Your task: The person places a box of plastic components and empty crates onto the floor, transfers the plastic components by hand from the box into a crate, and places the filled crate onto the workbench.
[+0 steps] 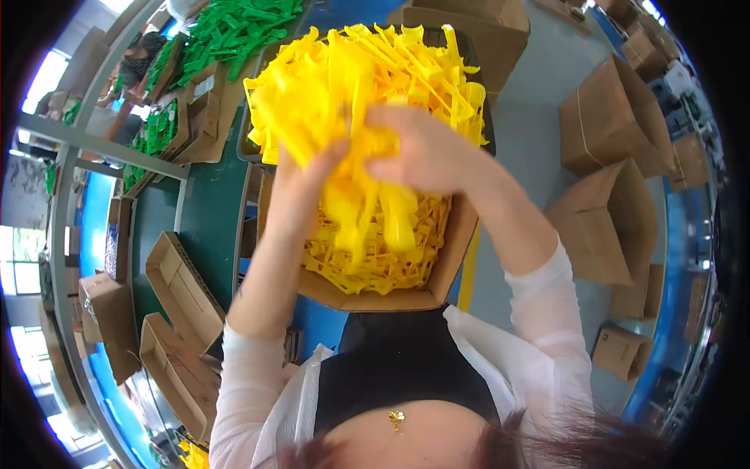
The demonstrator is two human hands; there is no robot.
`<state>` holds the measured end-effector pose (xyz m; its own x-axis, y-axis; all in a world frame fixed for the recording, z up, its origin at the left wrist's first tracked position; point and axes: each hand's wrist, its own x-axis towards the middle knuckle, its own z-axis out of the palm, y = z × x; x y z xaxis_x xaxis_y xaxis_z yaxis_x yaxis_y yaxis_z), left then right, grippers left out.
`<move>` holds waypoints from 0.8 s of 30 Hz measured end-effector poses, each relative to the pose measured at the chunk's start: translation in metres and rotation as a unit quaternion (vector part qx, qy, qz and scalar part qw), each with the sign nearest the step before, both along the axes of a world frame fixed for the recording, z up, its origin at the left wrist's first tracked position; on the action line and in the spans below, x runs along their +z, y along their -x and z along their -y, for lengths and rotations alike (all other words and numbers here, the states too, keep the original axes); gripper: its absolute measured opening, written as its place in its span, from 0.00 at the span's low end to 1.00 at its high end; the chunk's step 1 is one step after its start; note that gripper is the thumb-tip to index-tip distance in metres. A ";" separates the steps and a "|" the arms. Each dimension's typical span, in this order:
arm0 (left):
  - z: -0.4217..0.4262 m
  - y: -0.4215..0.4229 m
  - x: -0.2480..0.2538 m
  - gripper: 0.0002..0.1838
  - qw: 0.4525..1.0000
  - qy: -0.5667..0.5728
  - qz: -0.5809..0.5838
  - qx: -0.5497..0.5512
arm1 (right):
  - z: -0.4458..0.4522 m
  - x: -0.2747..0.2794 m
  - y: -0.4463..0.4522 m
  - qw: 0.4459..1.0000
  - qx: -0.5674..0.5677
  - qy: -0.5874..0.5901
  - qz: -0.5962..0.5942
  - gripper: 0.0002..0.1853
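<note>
Both my hands are raised over a cardboard box (449,273) of small yellow plastic pieces (375,270), in front of a dark bin (478,59) heaped with larger yellow plastic parts (437,66). My left hand (301,168) is closed around a bunch of the long yellow parts (332,102), its thumb showing on the near side. My right hand (418,148) grips the same bunch from the right, fingers curled on it. Motion blurs the bunch and the fingertips. Some yellow pieces hang below the hands above the box.
Green plastic parts (234,31) lie piled on the left bench. Flat cardboard trays (183,273) rest on the green surface (207,203), beside a grey metal frame (117,147). Open cardboard boxes (601,125) stand on the floor at right.
</note>
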<state>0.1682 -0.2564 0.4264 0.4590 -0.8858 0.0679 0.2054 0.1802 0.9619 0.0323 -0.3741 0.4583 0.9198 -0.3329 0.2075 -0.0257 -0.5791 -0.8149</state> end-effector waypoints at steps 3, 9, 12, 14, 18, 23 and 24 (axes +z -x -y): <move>0.086 -0.019 0.033 0.25 0.995 -0.017 0.096 0.019 | 0.079 -0.006 -0.029 0.993 -0.062 0.077 0.060 0.26; 0.216 -0.062 -0.046 0.43 0.835 -0.147 0.512 0.135 | 0.203 -0.106 -0.058 0.954 -0.137 0.267 0.023 0.27; 0.227 -0.066 -0.083 0.44 0.743 -0.220 0.628 0.076 | 0.231 -0.143 -0.054 0.922 -0.171 0.345 0.037 0.26; 0.218 -0.056 -0.095 0.38 0.690 -0.225 0.681 0.097 | 0.237 -0.146 -0.045 0.890 -0.206 0.405 0.027 0.26; 0.231 -0.051 -0.095 0.33 0.651 -0.255 0.704 0.123 | 0.245 -0.106 -0.018 0.878 -0.242 0.393 -0.129 0.24; 0.271 -0.043 -0.083 0.34 0.597 -0.291 0.743 0.083 | 0.292 -0.145 -0.005 0.840 -0.355 0.410 0.034 0.19; 0.274 -0.045 -0.082 0.33 0.606 -0.255 0.748 0.089 | 0.299 -0.152 -0.005 0.859 -0.366 0.359 -0.029 0.18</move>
